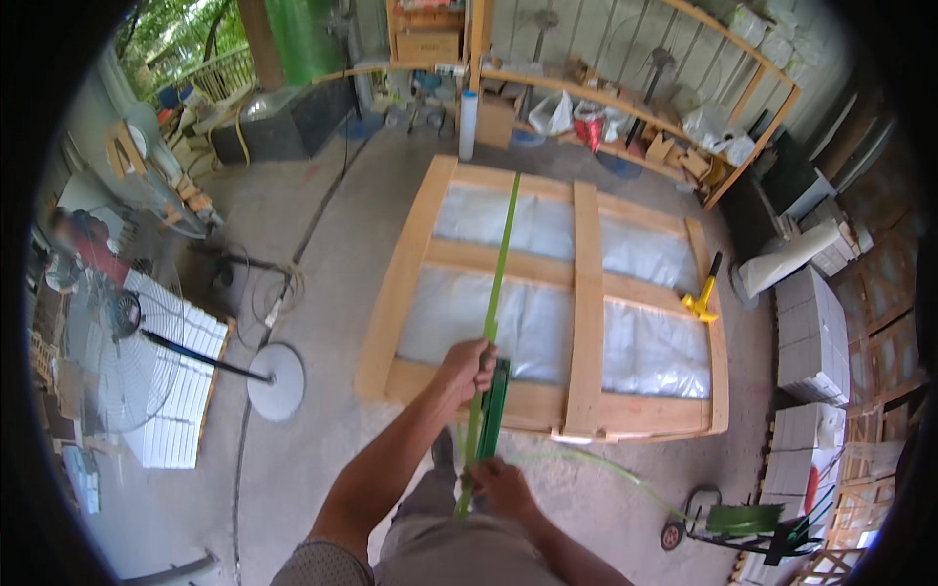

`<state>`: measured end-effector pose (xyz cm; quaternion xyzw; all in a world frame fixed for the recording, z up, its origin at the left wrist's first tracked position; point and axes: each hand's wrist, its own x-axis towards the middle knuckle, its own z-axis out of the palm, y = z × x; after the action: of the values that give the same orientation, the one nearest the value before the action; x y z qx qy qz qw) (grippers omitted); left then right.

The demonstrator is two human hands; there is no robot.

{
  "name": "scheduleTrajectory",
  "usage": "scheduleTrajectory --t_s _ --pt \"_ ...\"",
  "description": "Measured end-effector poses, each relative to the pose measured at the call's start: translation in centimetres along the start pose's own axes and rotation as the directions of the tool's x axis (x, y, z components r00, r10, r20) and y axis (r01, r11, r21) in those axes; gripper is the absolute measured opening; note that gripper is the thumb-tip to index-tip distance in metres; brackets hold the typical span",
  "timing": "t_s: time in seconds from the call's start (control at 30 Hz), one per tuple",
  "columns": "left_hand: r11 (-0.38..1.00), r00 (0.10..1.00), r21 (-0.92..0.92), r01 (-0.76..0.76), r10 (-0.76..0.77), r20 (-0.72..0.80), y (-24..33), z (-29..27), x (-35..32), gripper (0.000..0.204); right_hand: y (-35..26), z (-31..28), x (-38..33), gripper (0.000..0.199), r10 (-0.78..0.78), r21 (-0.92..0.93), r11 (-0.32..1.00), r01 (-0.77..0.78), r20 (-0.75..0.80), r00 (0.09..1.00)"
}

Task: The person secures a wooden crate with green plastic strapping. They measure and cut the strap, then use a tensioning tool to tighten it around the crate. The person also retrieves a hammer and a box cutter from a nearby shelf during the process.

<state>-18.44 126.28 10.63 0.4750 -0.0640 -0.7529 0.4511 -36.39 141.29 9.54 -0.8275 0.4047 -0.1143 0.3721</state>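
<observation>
A green packing strap (503, 249) runs over the top of a large wooden crate (584, 342) and down toward me at its near side. My left hand (469, 369) is closed around this strap just above the crate's near edge. Beside the strap there is a long, narrow dark green piece (496, 396), whose exact kind I cannot make out. Lower down, close to my body, the fingers of my right hand (500, 486) are curled at the strap and the lower end of that piece. Silvery plastic sheeting (489, 317) shows between the crate's planks.
A yellow tool with a black handle (702, 301) lies on the crate's right side. Green strap trails right to a reel (745, 519) on a wheeled cart. Left stands a fan with a round base (277, 383). White stacks (809, 332) line the right; shelves (606, 93) stand behind.
</observation>
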Motion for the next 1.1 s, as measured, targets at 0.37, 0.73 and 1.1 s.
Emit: scheduleTrajectory --t_s 0.37,0.73,1.1 --pt "0.978 0.987 0.150 -0.143 0.153 -0.056 -3.1 -5.0 -2.7 0.022 4.4 -0.8 4.7 0.053 0.629 0.294 0.741 -0.603 0.008 0.777" --pt "0.936 0.957 0.230 -0.266 0.285 -0.052 -3.4 -8.1 -2.8 0.024 7.4 4.3 8.8 0.047 0.657 0.355 0.698 -0.622 0.028 0.753" --pt "0.967 0.976 0.134 -0.215 0.216 0.013 -3.1 -8.7 -5.1 0.020 8.8 4.7 9.0 0.031 0.613 0.357 0.745 -0.563 -0.033 0.790"
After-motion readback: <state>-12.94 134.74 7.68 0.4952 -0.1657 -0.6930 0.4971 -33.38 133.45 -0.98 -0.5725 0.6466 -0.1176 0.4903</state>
